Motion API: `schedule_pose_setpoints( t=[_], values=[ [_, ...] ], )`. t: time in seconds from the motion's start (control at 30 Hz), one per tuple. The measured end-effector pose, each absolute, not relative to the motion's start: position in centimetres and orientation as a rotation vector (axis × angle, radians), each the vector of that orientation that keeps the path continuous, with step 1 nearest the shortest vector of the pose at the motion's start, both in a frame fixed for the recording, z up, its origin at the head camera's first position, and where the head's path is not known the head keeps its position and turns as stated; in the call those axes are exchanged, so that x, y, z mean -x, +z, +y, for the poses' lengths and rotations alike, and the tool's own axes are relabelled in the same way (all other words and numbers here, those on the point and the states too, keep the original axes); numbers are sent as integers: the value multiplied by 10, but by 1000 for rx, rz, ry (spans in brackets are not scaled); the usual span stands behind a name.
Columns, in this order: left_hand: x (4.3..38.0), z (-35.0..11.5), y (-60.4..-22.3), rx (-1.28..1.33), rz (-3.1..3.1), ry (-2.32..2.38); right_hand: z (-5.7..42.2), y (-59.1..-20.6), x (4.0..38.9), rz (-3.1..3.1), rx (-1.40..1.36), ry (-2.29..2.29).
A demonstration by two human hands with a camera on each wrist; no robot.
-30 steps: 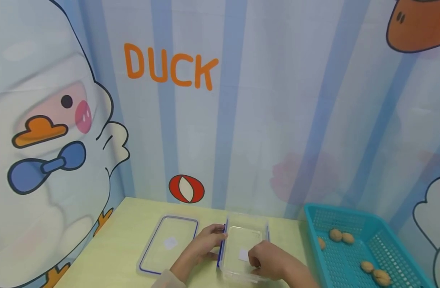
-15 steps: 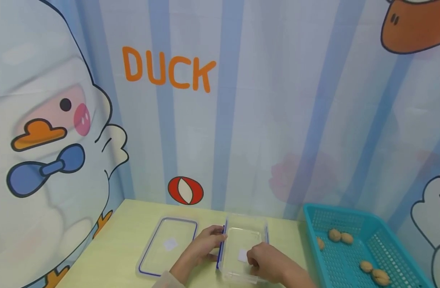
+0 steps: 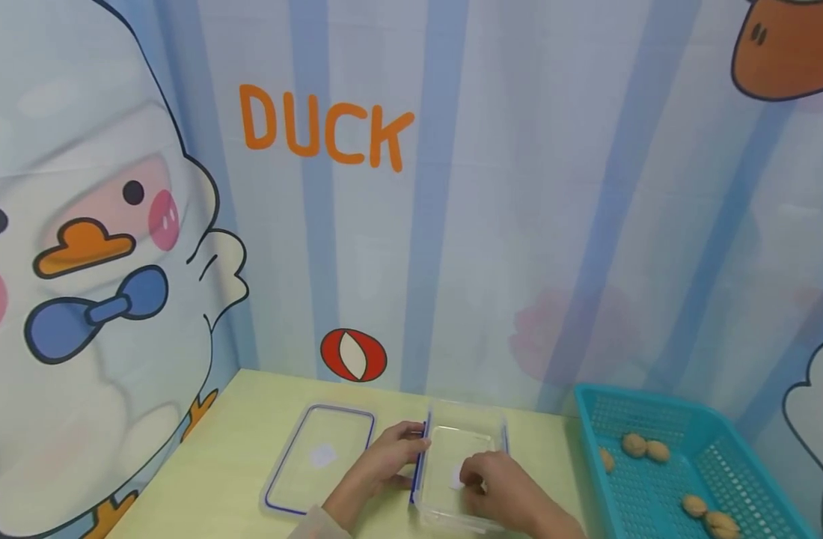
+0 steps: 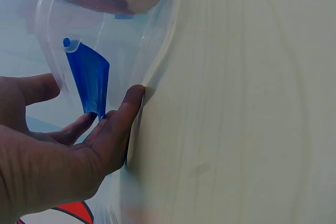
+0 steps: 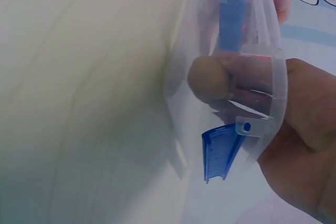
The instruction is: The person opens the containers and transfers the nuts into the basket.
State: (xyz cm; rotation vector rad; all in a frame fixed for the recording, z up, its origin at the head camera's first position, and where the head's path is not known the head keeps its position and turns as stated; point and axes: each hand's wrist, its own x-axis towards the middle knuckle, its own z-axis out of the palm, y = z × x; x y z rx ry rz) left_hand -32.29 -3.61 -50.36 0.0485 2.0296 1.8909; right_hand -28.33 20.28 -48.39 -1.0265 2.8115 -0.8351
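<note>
A clear plastic food container (image 3: 462, 520) with blue side latches stands uncovered on the table. My left hand (image 3: 387, 457) holds its left wall, with fingers beside the hanging blue latch (image 4: 90, 80) and thumb at the rim. Low inside the container is my right hand (image 3: 499, 486), reaching over the near right edge with bent fingers. Through the clear wall in the right wrist view, those fingers pinch a round brown walnut (image 5: 207, 80) near the bottom. In the head view the hand hides this walnut. A white label (image 3: 456, 477) shows partly beside the right fingers.
The container's clear lid (image 3: 320, 457), with a blue seal, lies flat to the left. At the right, a turquoise basket (image 3: 647, 494) holds several walnuts (image 3: 634, 445). A striped duck-print curtain (image 3: 465, 224) hangs behind the pale yellow table (image 3: 209, 449).
My right hand's fingers have shifted slightly inside the container and cover more of the label. The left hand stays at the wall. The head view has swung a little.
</note>
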Motion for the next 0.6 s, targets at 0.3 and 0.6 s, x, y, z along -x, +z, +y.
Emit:
schedule_pose_setpoints(
  t=[0.3,0.6],
  values=[
    [324,-35,-506,-40,2035,1890,201,-483,284,2850,1084,-697],
    [323,-35,-507,-36,2048,1887,202,-480,282,2822,1050,-843]
  ],
)
